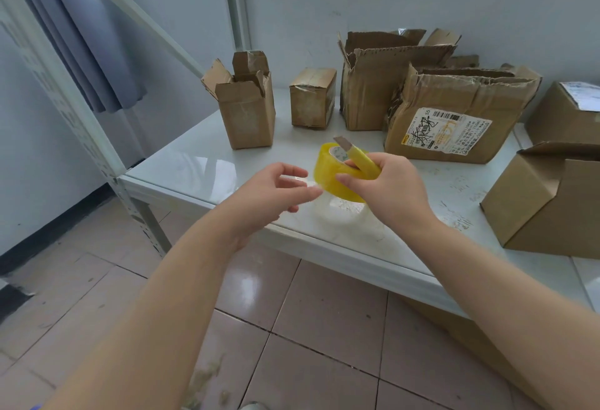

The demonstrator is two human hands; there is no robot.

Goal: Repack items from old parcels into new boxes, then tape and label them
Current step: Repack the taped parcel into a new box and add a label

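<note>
- While your right hand point(388, 182) grips tape roll point(331, 175) and cutter point(362, 159) together, the bared blade point(341, 142) juts above that grip: a slip could cut.
- Your left hand point(276, 188) pinches the tape end point(310, 183) just beside it; it could restick.

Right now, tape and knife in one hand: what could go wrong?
1. The right hand grips both the tape roll and the utility knife, blade exposed; a slip could nick the left hand close by.
2. The tape end that the left hand pinches could fold and stick to itself.
</note>
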